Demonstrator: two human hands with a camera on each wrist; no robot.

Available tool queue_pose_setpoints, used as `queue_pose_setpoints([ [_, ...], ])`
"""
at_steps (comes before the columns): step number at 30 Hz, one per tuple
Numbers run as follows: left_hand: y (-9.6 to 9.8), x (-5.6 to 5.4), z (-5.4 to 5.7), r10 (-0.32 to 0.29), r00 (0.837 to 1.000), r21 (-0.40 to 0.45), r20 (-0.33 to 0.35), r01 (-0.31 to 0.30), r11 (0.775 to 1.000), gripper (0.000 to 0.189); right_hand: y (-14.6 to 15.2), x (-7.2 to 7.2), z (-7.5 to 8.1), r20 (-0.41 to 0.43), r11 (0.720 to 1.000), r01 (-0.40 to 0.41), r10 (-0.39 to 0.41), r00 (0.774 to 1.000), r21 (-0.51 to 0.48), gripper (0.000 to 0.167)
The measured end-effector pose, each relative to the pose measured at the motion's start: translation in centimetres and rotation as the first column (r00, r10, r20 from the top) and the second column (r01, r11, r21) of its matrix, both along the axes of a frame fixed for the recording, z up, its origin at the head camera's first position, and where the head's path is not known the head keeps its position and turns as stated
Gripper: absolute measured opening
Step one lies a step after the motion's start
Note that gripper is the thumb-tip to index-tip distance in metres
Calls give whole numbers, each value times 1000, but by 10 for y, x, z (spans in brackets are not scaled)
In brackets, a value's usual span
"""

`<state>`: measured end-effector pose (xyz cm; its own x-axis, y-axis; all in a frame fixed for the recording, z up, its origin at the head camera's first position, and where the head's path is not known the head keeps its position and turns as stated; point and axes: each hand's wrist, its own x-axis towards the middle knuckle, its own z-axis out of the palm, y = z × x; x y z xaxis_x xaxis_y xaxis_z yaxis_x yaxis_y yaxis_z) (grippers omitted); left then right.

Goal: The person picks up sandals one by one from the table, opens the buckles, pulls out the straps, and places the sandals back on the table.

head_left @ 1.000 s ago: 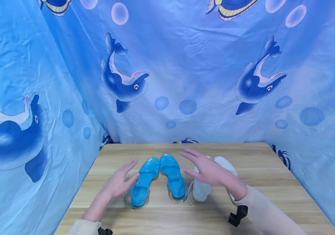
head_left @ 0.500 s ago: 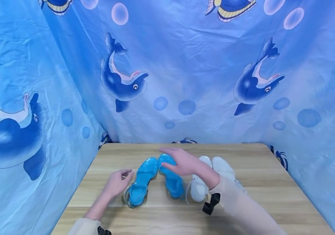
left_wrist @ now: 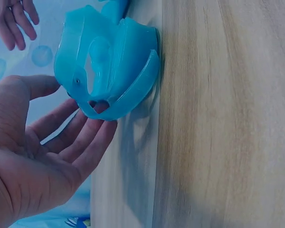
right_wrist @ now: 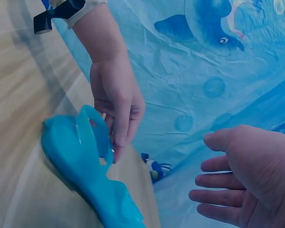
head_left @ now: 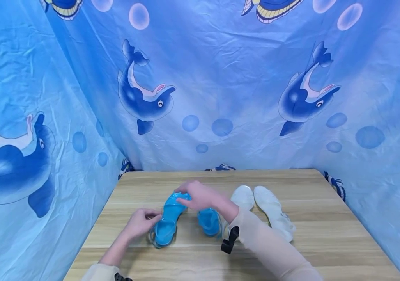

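On the table [head_left: 340,257], L to R, sat leftmost sandal [head_left: 169,216], 2nd sandal [head_left: 208,223], 3rd sandal [head_left: 243,197], 4th sandal [head_left: 268,203], toes twd back curtain [head_left: 200,78]. My L hand [head_left: 139,223] was on leftmost's L side, nr heel; my R hand [head_left: 200,194] above 2nd's toe, R sleeve [head_left: 273,249] before 3rd's heel.

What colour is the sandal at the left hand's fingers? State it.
The sandal is bright turquoise blue, shown best in the left wrist view.
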<state>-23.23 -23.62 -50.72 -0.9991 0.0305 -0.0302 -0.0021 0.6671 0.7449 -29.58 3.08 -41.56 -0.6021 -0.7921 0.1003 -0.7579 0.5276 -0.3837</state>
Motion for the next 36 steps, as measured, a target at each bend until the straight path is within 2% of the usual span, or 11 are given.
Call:
queue_pose_setpoints([
  [5, -5, 1, -3, -31, 998, 79, 53, 27, 997, 26, -13, -1, -14, 46, 1000, -29, 30, 999, -11, 38],
  [11, -5, 1, -4, -28, 993, 153, 113, 10, 988, 29, -25, 0, -37, 92, 1000, -2, 1, 996, 7, 35],
  [15, -4, 0, -2, 15, 991, 131, 131, -32, 991, 23, -32, -3, -50, 85, 1000, 3, -4, 996, 12, 31],
  [19, -3, -4, 2, 39, 991, 104, 125, -52, 993, 18, -40, -5, -58, 72, 1000, 24, -23, 997, -20, 26],
  [26, -1, -7, 9, 21, 991, 56, 129, -28, 998, 19, -56, -2, -66, 89, 999, 25, -23, 996, -25, 21],
  [31, -1, -7, 8, 22, 990, 76, 136, -33, 997, 21, -64, -3, -73, 96, 999, 28, -25, 995, -29, 13],
  [36, 1, -6, 8, 8, 992, 93, 125, -20, 995, 23, -65, -6, -78, 143, 999, -1, 6, 990, -40, 11],
])
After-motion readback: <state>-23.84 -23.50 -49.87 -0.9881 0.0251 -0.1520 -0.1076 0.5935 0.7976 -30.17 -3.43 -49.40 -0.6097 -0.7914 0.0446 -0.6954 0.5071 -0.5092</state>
